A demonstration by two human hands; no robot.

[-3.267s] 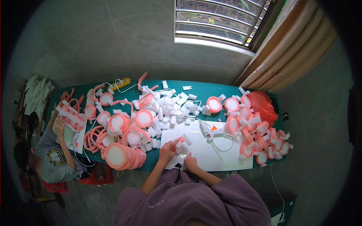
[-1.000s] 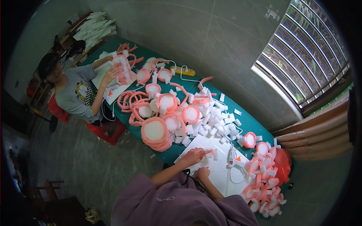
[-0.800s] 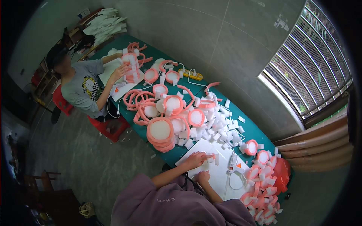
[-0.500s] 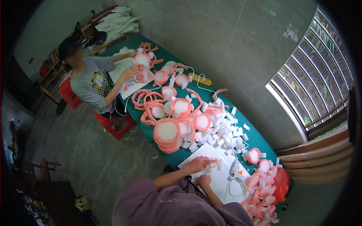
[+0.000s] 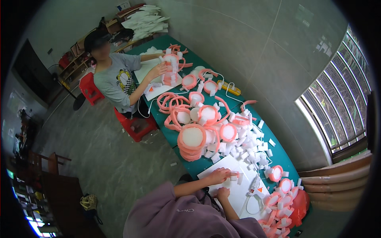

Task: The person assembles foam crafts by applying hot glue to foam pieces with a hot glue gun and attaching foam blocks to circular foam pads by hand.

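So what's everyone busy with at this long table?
The person wearing the camera works at a white sheet on a green table. Their left hand holds a small white foam block; the right hand rests on the sheet. A glue gun lies beside them. Pink-rimmed foam discs and loose white foam blocks crowd the table. Farther along, a seated co-worker handles a stack of pink rings.

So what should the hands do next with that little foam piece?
Probably press it down steady: the left hand pinches a small pink-and-white foam piece on the white sheet, while the right hand rests on the sheet beside it.
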